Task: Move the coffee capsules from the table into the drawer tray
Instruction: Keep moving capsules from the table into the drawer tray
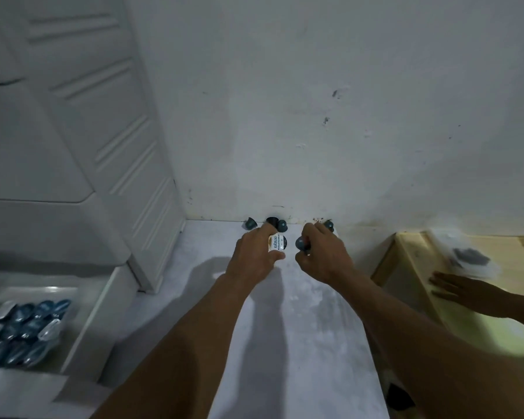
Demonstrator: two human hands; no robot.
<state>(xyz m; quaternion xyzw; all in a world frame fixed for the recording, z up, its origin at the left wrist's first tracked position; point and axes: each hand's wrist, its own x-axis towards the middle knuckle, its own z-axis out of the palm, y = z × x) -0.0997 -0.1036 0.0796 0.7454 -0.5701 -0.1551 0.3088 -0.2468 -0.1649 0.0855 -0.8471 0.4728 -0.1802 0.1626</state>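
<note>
My left hand [254, 255] pinches a labelled capsule [277, 243], its lid reading "EXCELSO", smaller print blurred; my right hand [324, 255] grips a blue capsule [301, 242]; loose capsules [250, 223] sit on the table [300, 328] against the wall [285, 131]; the drawer tray [88, 313], lower left, holds many more.

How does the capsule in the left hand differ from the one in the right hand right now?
The left-hand capsule shows its white printed lid to the camera; the right-hand capsule shows its blue rounded body. The left hand pinches its capsule in plain view; the right hand partly covers its own. Both are held near the wall.
</note>
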